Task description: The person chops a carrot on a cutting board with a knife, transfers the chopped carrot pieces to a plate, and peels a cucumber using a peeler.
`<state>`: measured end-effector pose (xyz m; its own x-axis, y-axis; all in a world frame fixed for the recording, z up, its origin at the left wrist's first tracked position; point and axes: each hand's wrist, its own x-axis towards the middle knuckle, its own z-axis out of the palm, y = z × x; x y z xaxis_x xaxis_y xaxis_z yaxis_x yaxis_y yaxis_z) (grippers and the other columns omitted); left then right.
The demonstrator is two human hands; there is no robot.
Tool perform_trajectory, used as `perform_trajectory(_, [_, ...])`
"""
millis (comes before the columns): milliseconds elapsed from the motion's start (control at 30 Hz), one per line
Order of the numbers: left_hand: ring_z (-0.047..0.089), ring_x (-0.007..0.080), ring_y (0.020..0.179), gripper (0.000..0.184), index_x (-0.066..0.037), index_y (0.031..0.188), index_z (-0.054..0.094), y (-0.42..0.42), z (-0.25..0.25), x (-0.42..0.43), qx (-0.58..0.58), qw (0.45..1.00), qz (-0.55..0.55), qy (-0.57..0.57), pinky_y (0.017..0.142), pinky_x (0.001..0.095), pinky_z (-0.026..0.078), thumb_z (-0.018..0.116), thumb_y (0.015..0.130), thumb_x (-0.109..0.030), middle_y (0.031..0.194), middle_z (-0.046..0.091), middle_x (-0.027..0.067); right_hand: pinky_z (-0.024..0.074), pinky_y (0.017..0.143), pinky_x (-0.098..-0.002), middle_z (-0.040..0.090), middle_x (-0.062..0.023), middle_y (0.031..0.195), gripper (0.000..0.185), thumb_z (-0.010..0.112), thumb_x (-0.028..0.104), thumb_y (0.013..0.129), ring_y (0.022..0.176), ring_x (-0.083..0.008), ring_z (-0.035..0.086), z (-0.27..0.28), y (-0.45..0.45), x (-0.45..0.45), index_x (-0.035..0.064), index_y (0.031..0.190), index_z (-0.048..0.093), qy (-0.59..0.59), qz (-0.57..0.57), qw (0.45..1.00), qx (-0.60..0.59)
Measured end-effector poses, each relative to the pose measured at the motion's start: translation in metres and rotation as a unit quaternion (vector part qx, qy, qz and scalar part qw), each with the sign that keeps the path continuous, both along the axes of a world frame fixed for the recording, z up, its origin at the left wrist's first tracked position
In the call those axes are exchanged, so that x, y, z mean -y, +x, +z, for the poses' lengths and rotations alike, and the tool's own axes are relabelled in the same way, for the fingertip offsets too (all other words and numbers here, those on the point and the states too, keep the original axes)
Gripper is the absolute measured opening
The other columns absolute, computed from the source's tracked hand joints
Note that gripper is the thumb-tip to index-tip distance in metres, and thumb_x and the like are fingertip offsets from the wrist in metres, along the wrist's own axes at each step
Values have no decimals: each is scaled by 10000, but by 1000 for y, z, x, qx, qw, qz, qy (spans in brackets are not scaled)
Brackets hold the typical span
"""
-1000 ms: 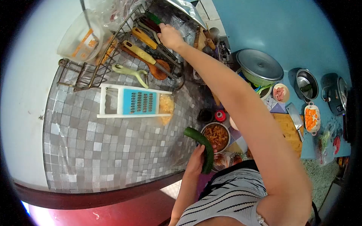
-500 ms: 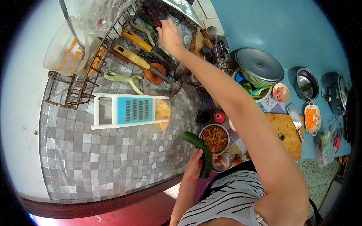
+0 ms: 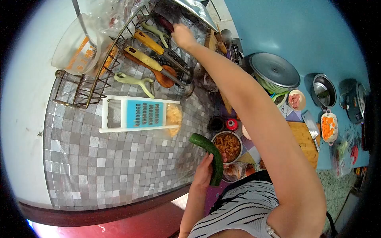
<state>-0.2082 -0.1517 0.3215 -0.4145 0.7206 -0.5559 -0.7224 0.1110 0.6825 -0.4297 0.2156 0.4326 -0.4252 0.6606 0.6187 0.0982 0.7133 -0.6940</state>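
My left hand [image 3: 204, 170] is wrapped round a curved dark green cucumber [image 3: 213, 158], beside a metal bowl of brown food [image 3: 228, 146]. Up at the wire rack [image 3: 90, 89], the fingers of my right hand [image 3: 184, 36] are closed at the end of a dark red handle [image 3: 164, 23]; its far part is unclear. Yellow-handled utensils [image 3: 143, 58], a wooden spoon [image 3: 166, 77] and a pale green peeler [image 3: 133, 81] lie near the rack. A white grater with a blue plate [image 3: 145, 114] rests on the tiled-pattern surface, with yellow shreds [image 3: 174, 116] at its right end.
A plastic tub [image 3: 75, 57] stands at the upper left. To the right are a lidded green basket [image 3: 274, 71], a cleaver [image 3: 310, 126] on a wooden board [image 3: 302, 148], a dish of orange pieces [image 3: 328, 126], a bowl of pink meat [image 3: 295, 100] and a metal pot [image 3: 323, 90].
My right hand has shifted slightly right, with the dark red handle still at its fingers. The green item seen beside that handle earlier no longer shows. My left hand still holds the cucumber.
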Motion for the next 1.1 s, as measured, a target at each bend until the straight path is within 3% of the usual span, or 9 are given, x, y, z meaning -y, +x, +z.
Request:
perform_trajectory(67, [566,250,968,325,-27,1198,389,1,6,0,5,1000,4,10,797,343,482,401,933,-214,1067,554,164,478,771,-439,542,-223,996,208,572,103,777,904,-383,564,-2,20,9,-31,935,552,-2,24,999,23])
perform_trajectory(133, [565,247,969,326,-25,1197,392,2,9,0,-4,1000,-1,17,803,337,476,404,932,-213,1063,556,162,483,750,-436,548,-217,956,248,605,153,776,871,-378,569,-5,22,11,-30,935,551,8,-39,997,-69])
perform_trajectory(267, [566,232,951,322,-15,1190,403,2,9,1,-10,1000,-12,6,816,314,457,405,928,-202,1056,560,153,483,737,-437,547,-210,933,227,598,150,781,849,-374,573,7,16,6,-30,911,557,53,-40,995,-72])
perform_trajectory(367, [565,238,918,368,-37,1226,387,-12,23,-13,-47,998,-33,-27,797,356,476,430,914,-228,1074,553,171,483,745,-438,552,-218,946,222,594,149,782,855,-377,575,24,17,6,-32,908,569,49,-35,996,-62])
perform_trajectory(467, [567,245,915,353,-41,1228,394,-27,50,-40,-143,989,-16,31,788,350,473,414,919,-211,1069,557,168,463,766,-437,557,-220,934,236,585,168,800,869,-375,564,28,10,1,-20,941,561,42,-34,998,-33])
perform_trajectory(767, [562,234,933,365,-53,1253,366,-45,90,-68,-172,980,-20,103,785,349,473,408,929,-216,1089,545,160,455,804,-433,567,-208,936,271,588,197,796,922,-364,554,24,15,-4,-8,973,568,5,8,996,87])
perform_trajectory(867, [562,237,938,385,-58,1276,351,-47,83,-66,-170,980,-31,102,790,352,473,407,929,-215,1088,546,162,455,802,-431,569,-197,963,281,576,210,803,958,-344,542,25,35,17,12,1003,566,17,-56,998,-14])
perform_trajectory(933, [562,239,941,382,-59,1275,353,-49,77,-63,-166,980,-30,102,790,351,473,407,929,-212,1087,548,162,483,762,-426,569,-196,917,256,560,211,789,904,-342,558,27,35,23,12,949,575,105,-67,980,-154])
perform_trajectory(1100, [561,242,950,374,-59,1272,358,-46,75,-60,-157,984,-13,87,792,349,472,402,931,-205,1082,553,164,481,736,-442,591,-161,927,302,580,230,782,900,-342,560,31,12,24,37,1014,594,26,58,998,-28])
